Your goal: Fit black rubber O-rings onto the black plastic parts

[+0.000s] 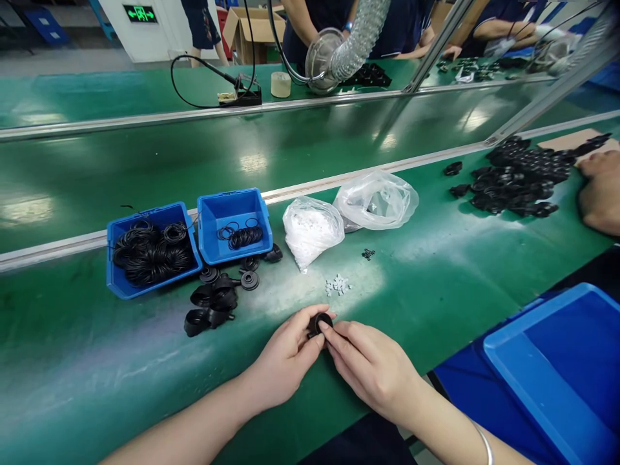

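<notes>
The left hand (pixel 285 355) and right hand (pixel 368 368) meet near the close edge of a green desk (pixel 97 387), both pinching a small round black rubber grommet (pixel 320 324) between their fingertips, its opening tilted far. Just beyond lie small pale pieces (pixel 338 285); farther left, black rubber parts (pixel 213 300) sit beside blue bins (pixel 152 248).

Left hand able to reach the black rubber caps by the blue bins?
Probably yes: only bare green bench lies between the left hand and the black rubber caps, though it's holding a part.
</notes>
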